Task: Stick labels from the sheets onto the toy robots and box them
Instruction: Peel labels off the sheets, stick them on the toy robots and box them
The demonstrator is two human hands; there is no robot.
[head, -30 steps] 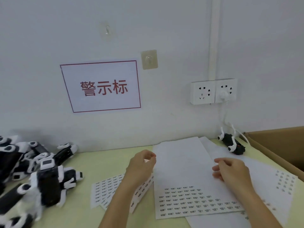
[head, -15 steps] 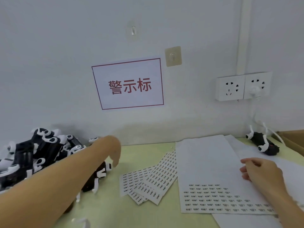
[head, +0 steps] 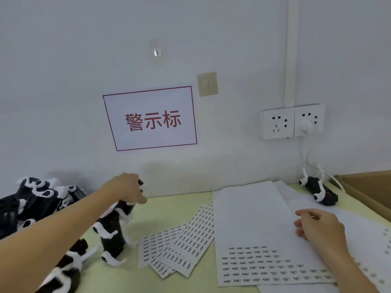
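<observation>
My left hand grips the top of a black-and-white toy robot and holds it upright just right of the heap of toy robots at the left. My right hand rests on the large label sheet, fingers loosely curled; whether it pinches a label is hidden. A fan of small label sheets lies between the hands. One more toy robot lies at the back right, beside the cardboard box.
Another toy robot lies at the near left under my forearm. A second large sheet sticks out under the first at the right. The wall behind carries a red-framed sign and two sockets with a white cable.
My left hand left the label sheets, reached left to the heap and took hold of a toy robot, now lifted clear of the heap. My right hand stayed on the large sheet.
</observation>
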